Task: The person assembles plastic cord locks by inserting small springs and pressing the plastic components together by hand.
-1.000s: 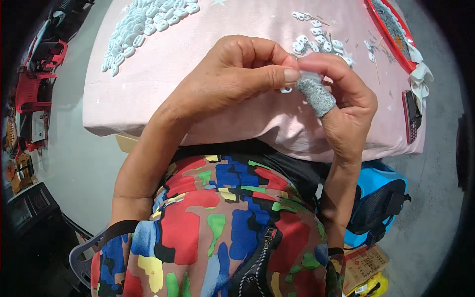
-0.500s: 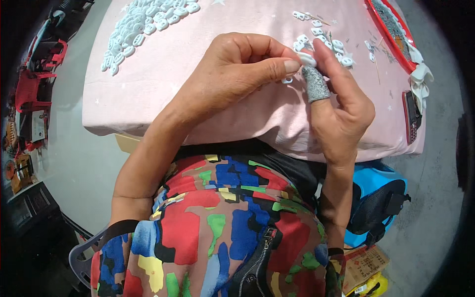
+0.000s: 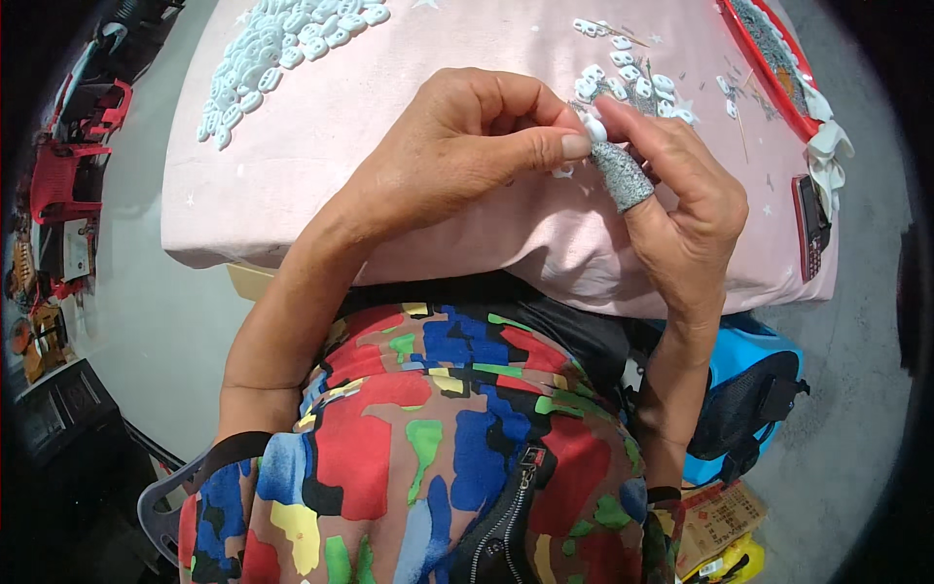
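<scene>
Between the fingertips of my two hands is a small white plastic piece (image 3: pixel 594 127), mostly covered by the fingers. My left hand (image 3: pixel 477 146) pinches it from the left with thumb and forefinger. From the other side my right hand (image 3: pixel 681 185) closes on it, a grey speckled wrap (image 3: pixel 621 177) around the thumb. Just beyond the fingers lie several white oval pieces with holes (image 3: pixel 623 58), mixed with small thin metal bits. A large heap of similar white pieces (image 3: pixel 272 58) spreads at the far left of the table.
A pink cloth with stars (image 3: pixel 292 195) covers the table. At the far right stands a red tray (image 3: pixel 790 107) of small grey metal parts, beside a crumpled white cloth (image 3: pixel 827 161). A dark phone-like device (image 3: pixel 808 229) lies at the right edge, and a blue bag (image 3: pixel 749 389) sits below.
My right hand has shifted slightly right and turned, its forefinger bending closer over the white piece. That piece now shows less between the fingers. My left hand has barely moved.
</scene>
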Tool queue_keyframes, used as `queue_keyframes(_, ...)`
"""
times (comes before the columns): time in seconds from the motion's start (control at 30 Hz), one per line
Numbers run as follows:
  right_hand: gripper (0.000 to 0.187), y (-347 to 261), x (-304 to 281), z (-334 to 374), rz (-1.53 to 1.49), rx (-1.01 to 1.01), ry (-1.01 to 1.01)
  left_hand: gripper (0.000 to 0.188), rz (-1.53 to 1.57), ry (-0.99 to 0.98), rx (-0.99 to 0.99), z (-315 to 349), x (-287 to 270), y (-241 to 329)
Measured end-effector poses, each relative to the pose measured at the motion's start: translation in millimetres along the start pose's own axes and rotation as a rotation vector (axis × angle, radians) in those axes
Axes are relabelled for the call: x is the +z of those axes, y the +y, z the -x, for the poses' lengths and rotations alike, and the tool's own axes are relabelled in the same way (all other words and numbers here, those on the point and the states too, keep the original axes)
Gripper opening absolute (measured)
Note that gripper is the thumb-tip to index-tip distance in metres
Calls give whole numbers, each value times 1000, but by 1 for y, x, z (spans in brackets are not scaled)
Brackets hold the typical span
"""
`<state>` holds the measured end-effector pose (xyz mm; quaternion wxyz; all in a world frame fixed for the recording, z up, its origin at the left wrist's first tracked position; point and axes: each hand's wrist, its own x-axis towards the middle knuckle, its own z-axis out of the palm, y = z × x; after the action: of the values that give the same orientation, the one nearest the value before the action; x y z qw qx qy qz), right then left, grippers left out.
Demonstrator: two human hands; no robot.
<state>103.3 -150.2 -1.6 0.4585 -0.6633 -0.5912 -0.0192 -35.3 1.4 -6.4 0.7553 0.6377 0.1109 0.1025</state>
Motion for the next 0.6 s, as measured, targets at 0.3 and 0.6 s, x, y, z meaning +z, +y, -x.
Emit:
queue_keyframes(0.3,48,0,0,-5,147,-204,-37,19,-27,4,2,-2,0,1)
queue_keyframes(0.6,52,-8,-5,-6,265,-186,-95,21,-37,55,1,-2,2,-3)
